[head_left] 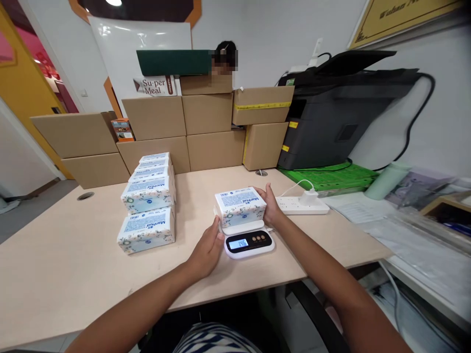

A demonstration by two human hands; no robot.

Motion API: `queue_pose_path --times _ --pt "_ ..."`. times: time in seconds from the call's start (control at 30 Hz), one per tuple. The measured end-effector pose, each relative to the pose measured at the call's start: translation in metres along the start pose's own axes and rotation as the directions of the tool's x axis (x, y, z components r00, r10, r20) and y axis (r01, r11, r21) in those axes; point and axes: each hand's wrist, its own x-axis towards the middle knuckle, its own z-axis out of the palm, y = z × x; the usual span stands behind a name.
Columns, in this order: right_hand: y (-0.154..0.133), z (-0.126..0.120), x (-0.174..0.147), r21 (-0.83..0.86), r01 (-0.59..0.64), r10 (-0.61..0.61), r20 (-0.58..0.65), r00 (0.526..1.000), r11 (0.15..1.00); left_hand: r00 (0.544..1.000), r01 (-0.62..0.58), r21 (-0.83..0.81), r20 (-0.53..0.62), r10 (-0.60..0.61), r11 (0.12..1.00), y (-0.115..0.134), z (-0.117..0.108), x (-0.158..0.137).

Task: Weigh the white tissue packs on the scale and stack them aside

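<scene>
A white and blue tissue pack [241, 206] printed "Manhua" sits on the platform of a small white digital scale [249, 247]. The scale's display is lit, but its digits are hard to read. My right hand [271, 208] grips the pack's right side, thumb raised and its other fingers partly hidden behind it. At the lower left corner of the pack, my left hand [207, 250] is closed against its side, close to the scale's edge. To the left, several matching tissue packs [147, 230] stand in a row running away from me.
Cardboard boxes [154, 117] are stacked along the table's far side, with a person [225, 56] partly visible behind them. On the right are a white power strip [290, 206], a large black printer [327, 117] on a green base, and a pale green cylinder [388, 180].
</scene>
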Motion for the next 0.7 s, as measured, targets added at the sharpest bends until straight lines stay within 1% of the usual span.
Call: queue_pose_path --times 0.1,0.33,0.53,0.7 --pt "-0.0026 0.0000 0.0001 0.014 -0.004 0.004 -0.008 1.000 1.000 0.999 -0.025 0.039 0.021 0.025 0.999 -0.0001 -0.0002 -0.0010" --pt "-0.0033 0.0034 -0.0045 0.032 -0.022 0.023 -0.005 1.000 0.999 0.999 -0.026 0.073 0.020 0.025 0.997 -0.0006 -0.0009 -0.0008" --pt "-0.0012 0.0015 -0.0030 0.045 -0.035 0.034 0.014 0.999 0.998 0.999 -0.008 0.160 0.054 -0.001 0.987 0.0026 -0.0016 -0.0007" --pt "0.0040 -0.0034 0.0025 0.042 0.002 -0.002 0.004 1.000 0.999 0.999 -0.016 0.143 0.041 0.011 0.990 -0.0008 -0.0012 0.0008"
